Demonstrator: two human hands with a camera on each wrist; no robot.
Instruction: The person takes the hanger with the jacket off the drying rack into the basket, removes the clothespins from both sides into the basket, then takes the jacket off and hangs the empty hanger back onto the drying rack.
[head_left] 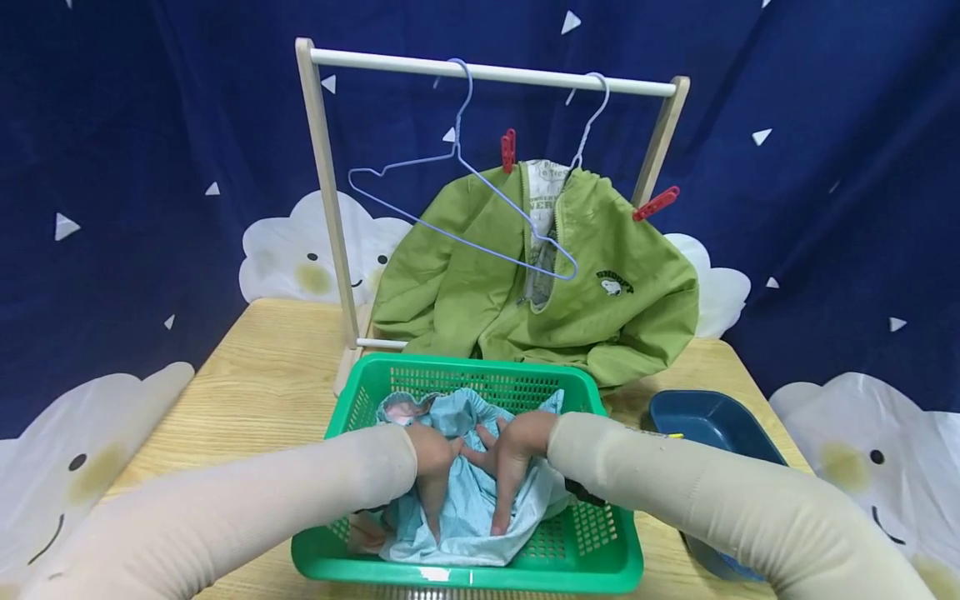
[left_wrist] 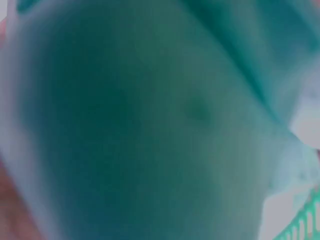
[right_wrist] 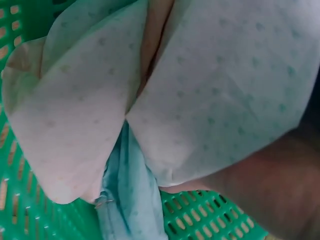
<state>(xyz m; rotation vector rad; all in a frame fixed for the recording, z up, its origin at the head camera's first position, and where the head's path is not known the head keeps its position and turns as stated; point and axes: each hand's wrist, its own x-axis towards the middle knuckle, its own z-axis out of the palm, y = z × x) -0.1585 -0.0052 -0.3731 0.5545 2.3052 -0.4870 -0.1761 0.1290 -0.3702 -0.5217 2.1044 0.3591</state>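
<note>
A crumpled light blue garment [head_left: 468,512] lies in the green plastic basket [head_left: 465,575] in the head view. My left hand [head_left: 433,471] reaches down onto it from the left, its thumb pointing towards the near side; most of its fingers are hidden. Against the same cloth, my right hand [head_left: 512,462] has its thumb and fingers spread wide. In the left wrist view, blurred blue-green cloth [left_wrist: 165,120] fills nearly everything. A small dotted print marks the pale fabric [right_wrist: 215,110] in the right wrist view, where it hides the right fingertips.
Behind the basket, a green hooded jacket [head_left: 487,292] hangs on a rack [head_left: 495,71], with red clothespins [head_left: 508,150] on it. A bare lilac hanger [head_left: 459,150] hangs in front. To the right stands a dark blue basin [head_left: 701,412] on the wooden table [head_left: 262,375].
</note>
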